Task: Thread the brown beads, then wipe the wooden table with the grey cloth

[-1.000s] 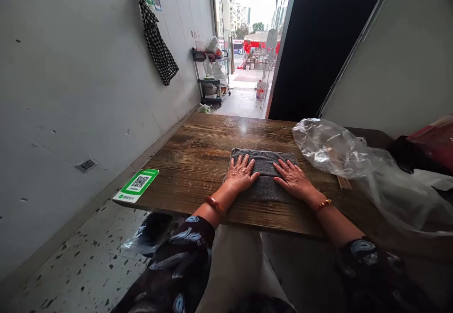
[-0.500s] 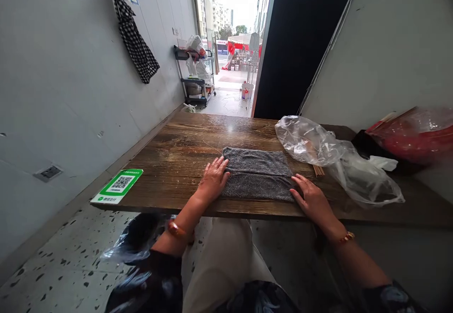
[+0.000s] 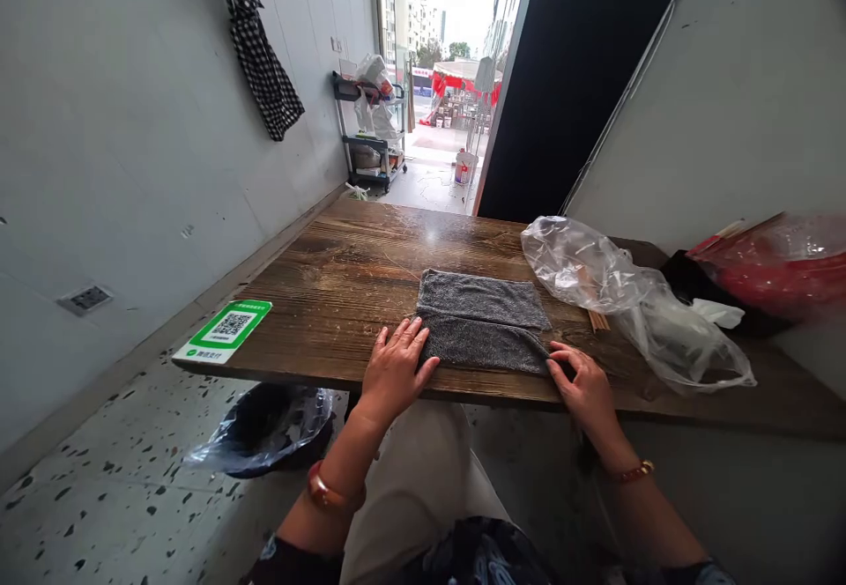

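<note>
A grey cloth [image 3: 486, 299] lies folded on the wooden desk [image 3: 317, 334], just right of the middle of the frame and close to the desk's near edge. A crease runs across it from left to right, and its near strip looks darker than the far one.

The left hand [image 3: 397, 369] rests palm down at the cloth's near left corner, fingers slightly spread, partly on the cloth and partly on the wood; a reddish-brown bangle [image 3: 325, 490] circles the wrist. The right hand [image 3: 585, 388] is at the near right corner, thumb and forefinger a little apart at the tips; whether they pinch the fabric, I cannot tell. A beaded bracelet [image 3: 635, 472] sits on that wrist.

Right of the cloth is a crumpled clear plastic bag [image 3: 575, 255], with light-brown sticks [image 3: 599, 321] beside it. A green-and-white QR code card [image 3: 228, 331] lies at the desk's left corner. Below it, at lower left, stands a dark bin [image 3: 281, 453] lined with clear plastic. A checked apron [image 3: 264, 65] hangs at upper left, near a wheeled cart [image 3: 366, 140] at upper centre.
</note>
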### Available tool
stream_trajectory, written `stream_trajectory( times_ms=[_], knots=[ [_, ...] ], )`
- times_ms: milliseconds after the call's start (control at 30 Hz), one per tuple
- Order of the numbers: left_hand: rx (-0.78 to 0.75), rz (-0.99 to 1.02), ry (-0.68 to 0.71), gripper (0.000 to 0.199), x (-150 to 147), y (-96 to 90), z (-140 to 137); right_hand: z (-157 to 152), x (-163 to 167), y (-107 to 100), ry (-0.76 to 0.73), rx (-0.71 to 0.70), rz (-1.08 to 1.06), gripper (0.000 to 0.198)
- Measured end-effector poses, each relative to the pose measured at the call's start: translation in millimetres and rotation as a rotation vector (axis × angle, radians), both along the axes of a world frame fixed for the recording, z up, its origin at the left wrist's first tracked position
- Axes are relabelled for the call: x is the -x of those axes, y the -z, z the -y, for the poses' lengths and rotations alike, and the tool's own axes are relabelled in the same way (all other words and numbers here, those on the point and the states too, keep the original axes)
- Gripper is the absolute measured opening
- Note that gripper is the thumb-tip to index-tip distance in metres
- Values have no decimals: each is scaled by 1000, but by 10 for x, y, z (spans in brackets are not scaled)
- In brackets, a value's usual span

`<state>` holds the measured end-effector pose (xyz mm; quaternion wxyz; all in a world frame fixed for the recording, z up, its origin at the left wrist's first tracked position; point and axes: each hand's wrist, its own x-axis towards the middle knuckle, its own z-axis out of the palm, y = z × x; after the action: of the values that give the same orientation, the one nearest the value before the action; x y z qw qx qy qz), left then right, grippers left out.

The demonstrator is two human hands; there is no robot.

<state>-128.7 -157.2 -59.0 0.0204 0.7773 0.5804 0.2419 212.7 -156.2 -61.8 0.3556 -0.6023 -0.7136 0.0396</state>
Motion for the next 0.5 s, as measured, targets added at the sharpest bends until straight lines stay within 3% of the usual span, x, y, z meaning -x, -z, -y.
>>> stream_trajectory(
  times_ms=[133, 267, 433, 500],
  knots=[
    [22, 18, -29, 50, -10, 9, 19, 11, 142, -115, 72, 84, -305, 34],
    [23, 113, -19, 51, 18, 23, 9, -118, 432, -237, 5, 93, -600, 35],
    [-4, 461, -62, 49, 130, 92, -44, -305, 1134, -475, -142, 68, -670, 33],
    [-19, 627, -96, 52, 165, 113, -57, -328, 1486, -579, -271, 155, -645, 35]
  ],
)
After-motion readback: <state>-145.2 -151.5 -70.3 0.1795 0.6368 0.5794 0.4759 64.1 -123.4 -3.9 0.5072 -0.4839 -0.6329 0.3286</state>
